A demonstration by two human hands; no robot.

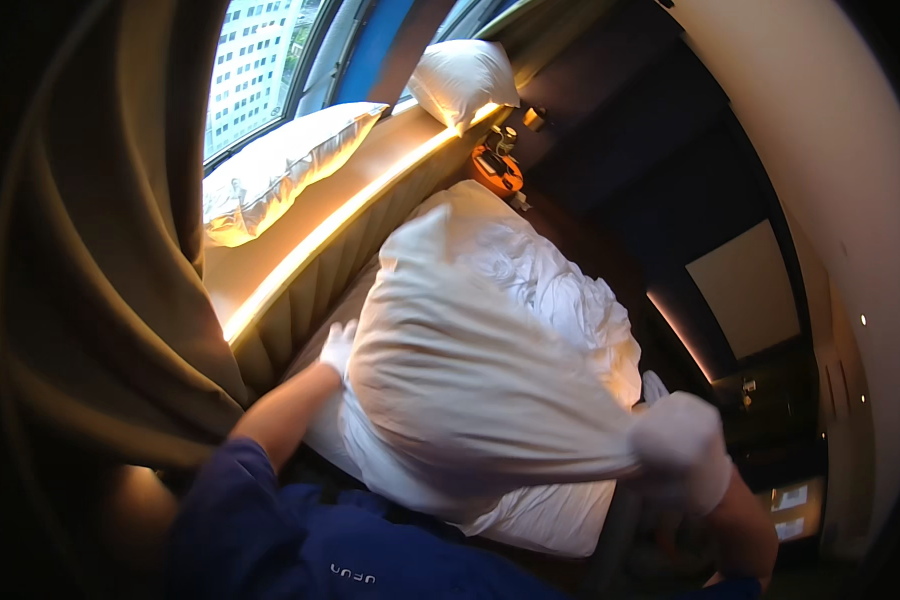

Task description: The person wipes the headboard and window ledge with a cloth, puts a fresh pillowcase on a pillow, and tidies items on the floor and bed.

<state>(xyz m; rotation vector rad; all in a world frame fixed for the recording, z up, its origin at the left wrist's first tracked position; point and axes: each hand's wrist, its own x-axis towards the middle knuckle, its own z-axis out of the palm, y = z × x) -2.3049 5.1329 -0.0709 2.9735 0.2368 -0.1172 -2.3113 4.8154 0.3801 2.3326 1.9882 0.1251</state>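
Observation:
A pillow in a loose white pillowcase (pixel 465 367) fills the space in front of me, over a bed with white bedding. My right hand (pixel 682 450), in a white glove and blurred, is closed on the gathered end of the pillowcase at the right. My left hand (pixel 339 346), gloved in white as well, rests against the pillow's left side; some of its fingers show apart, and whether it grips the cloth cannot be told. Behind the pillow lies a crumpled white duvet (pixel 562 292). Part of the white mattress (pixel 562 517) shows below.
Two white pillows, one (pixel 285 169) nearer and one (pixel 469 79) farther, sit on the lit window ledge (pixel 412 165) behind the padded headboard. An orange round side table (pixel 497 171) with small items stands beyond the bed. A heavy curtain (pixel 97 285) hangs at the left.

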